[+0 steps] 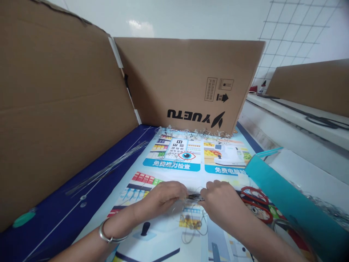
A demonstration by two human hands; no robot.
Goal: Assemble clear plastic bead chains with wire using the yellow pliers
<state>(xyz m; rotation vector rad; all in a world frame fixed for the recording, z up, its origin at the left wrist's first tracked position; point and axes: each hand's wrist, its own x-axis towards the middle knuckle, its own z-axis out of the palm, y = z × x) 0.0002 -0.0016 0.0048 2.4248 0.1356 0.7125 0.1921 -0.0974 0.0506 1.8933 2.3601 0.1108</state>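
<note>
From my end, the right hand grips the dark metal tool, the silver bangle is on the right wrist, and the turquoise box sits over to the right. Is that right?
Not quite: the head view shows the silver bangle on the left wrist. The right hand does grip the dark metal tool, with the turquoise box over to the right.

The light is bright, soft and rather cool, and it makes a whitish glare on the wall (196,20). A slanting shadow lies on the left part of the printed cardboard (177,76); the left cardboard (57,80) is dimmer. The edges look stretched. The thin wires (194,224) are hazy, their details unclear.
</note>
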